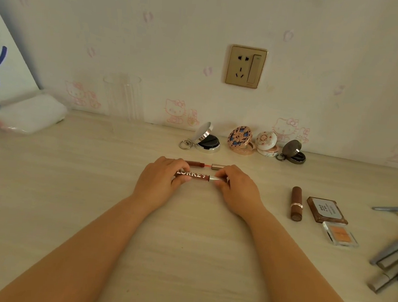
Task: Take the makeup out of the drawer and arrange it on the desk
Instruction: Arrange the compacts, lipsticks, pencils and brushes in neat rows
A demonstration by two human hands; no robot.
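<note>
Head view: both my hands are at mid-surface (93,189), arranging step, not fetching — drawer not in frame. Left hand (160,178) grasps the body of a brown lettered lip-gloss tube (192,176), fingers curled round it; right hand (234,190) pinches its silvery cap end, so both grips are closed on that one tube, lying sideways. Second tube (202,165) lies just behind it, parallel, cap end partly under my right fingers; looks pulled slightly apart, can't be sure. My read: lining the two up as a pair. Next move calls for setting the held tube flat, parallel, then letting go without rolling it. Counts: 2 gloss tubes, 4 open round compacts (242,141) in a row by the wall, 1 brown lipstick (296,203), 2 flat palettes (327,210), a loose pile of pens at right edge (390,259), cut off, number unclear.
</note>
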